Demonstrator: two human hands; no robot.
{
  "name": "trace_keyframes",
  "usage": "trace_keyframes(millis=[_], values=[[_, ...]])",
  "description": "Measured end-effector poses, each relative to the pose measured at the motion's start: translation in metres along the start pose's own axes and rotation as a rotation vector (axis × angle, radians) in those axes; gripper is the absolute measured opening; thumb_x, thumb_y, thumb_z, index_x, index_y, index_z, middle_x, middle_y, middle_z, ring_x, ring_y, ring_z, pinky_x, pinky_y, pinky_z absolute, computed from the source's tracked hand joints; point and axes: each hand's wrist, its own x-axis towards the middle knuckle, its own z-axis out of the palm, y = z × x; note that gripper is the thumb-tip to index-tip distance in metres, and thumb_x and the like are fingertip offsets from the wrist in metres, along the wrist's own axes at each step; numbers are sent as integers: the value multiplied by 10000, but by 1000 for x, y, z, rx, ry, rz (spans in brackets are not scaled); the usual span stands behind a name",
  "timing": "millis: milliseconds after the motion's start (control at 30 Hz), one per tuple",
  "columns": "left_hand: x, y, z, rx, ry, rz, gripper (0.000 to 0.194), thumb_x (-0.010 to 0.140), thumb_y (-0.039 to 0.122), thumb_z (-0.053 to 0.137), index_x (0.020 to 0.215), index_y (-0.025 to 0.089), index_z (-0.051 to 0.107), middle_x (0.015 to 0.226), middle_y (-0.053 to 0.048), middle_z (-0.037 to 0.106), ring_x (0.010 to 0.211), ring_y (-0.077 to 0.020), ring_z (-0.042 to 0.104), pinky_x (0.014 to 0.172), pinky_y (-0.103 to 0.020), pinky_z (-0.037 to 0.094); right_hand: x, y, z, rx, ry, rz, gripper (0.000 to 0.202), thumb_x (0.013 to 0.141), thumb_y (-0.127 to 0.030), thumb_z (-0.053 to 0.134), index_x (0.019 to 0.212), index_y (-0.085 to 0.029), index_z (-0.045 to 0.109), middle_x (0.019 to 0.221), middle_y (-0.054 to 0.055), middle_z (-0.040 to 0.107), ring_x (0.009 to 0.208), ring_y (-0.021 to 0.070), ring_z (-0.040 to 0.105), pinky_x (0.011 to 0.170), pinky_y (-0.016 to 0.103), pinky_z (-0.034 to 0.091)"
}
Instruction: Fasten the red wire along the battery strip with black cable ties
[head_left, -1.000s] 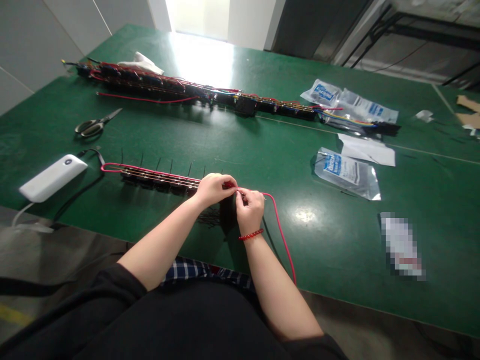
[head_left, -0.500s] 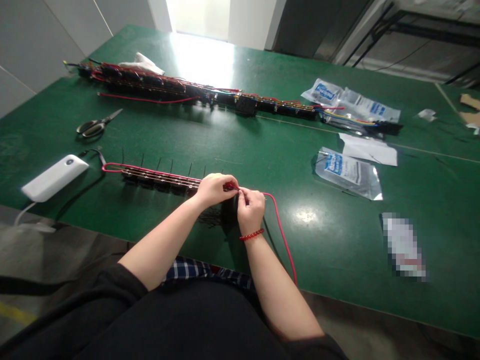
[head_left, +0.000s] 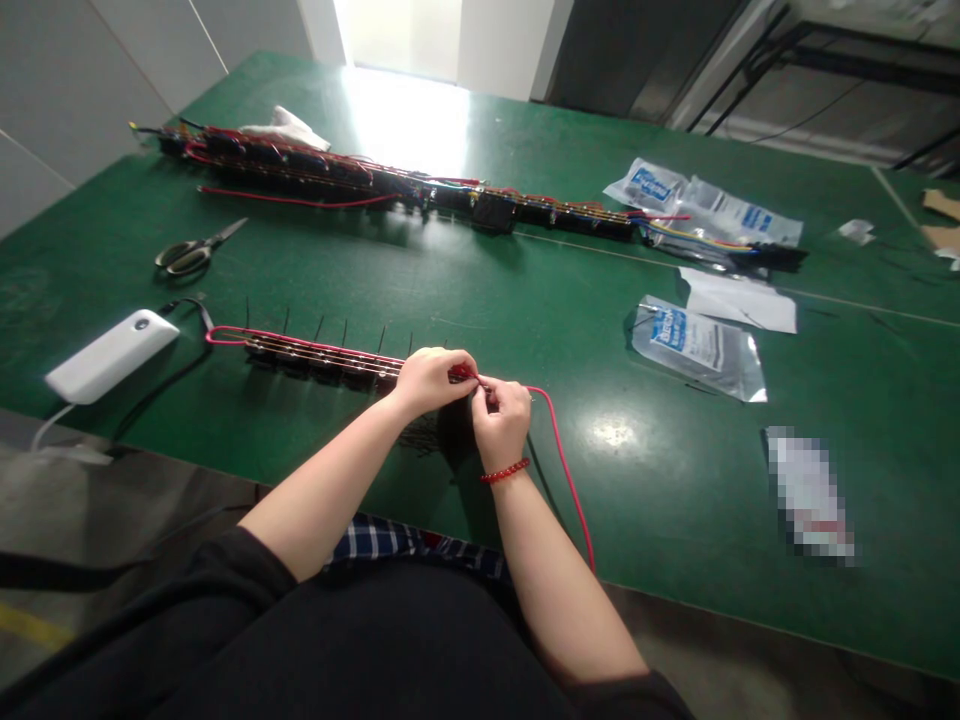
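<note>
A long black strip assembly (head_left: 322, 362) with bare metal rods lies near the table's front. A red wire (head_left: 559, 460) runs along it, loops back at the left end and trails off the table edge on the right. Thin black cable-tie tails (head_left: 346, 331) stick up from the strip. At its right part my left hand (head_left: 437, 380) is closed, fingertips pinched about the red wire. My right hand (head_left: 501, 415), with a red bead bracelet, is pinched against the left fingertips; what it grips is hidden. Below the left hand lies a bunch of black strands (head_left: 421, 437).
Scissors (head_left: 187, 257) and a white corded device (head_left: 112, 357) lie at left. A longer wired assembly (head_left: 360, 180) stretches across the back. Plastic bags (head_left: 697, 345), a white paper (head_left: 739, 300) and a blurred packet (head_left: 808, 492) are at right on the green table (head_left: 675, 500).
Both hands stay at the same spot on the strip. The right fingers have shifted very slightly; the small gap between its thumb and fingers looks a little different.
</note>
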Motion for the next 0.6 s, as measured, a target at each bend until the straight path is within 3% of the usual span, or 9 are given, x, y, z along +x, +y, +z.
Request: trace_keyframes(millis=[600], values=[[0, -1, 1, 16, -4, 17, 123, 784, 334, 650, 866, 258, 702, 829, 24, 733, 793, -163, 660, 765, -274, 470, 0, -1, 0, -17, 13, 25, 116, 870, -244, 546, 774, -203, 596, 721, 9, 556, 749, 177, 493, 752, 321, 394]])
